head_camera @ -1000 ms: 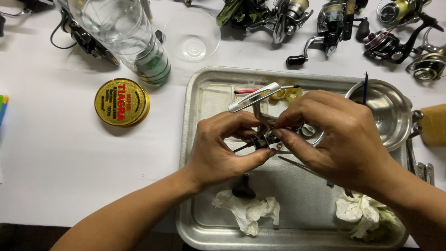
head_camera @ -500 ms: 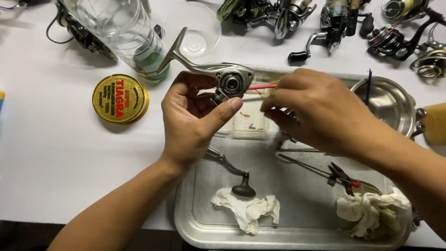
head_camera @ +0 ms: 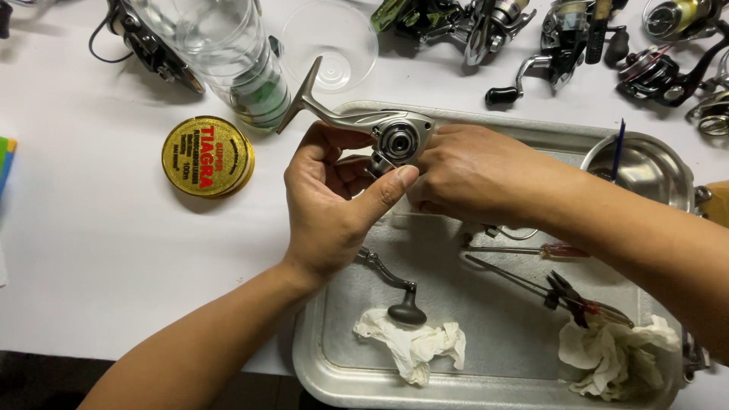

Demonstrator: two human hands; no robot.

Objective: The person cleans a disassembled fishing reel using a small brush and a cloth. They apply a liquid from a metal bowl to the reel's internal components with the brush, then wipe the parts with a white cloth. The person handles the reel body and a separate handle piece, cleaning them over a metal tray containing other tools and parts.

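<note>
Reel body (head_camera: 380,133) held above metal tray (head_camera: 486,387), my left hand (head_camera: 334,205) pinching it, right hand (head_camera: 474,175) closed on its side. Risk: grip slips, body drops onto crank handle (head_camera: 391,288) and screwdriver (head_camera: 524,249) below.

Open table to nine o'clock, clutter at twelve and inside the tray

I see bare white table (head_camera: 83,250) left of my hands; the gold tin (head_camera: 206,156), clear bottle (head_camera: 228,57) and reels (head_camera: 531,34) crowd twelve, while a crank handle (head_camera: 391,285), screwdriver (head_camera: 524,249), pliers (head_camera: 554,288) and rags (head_camera: 410,342) block the tray (head_camera: 319,372).
</note>
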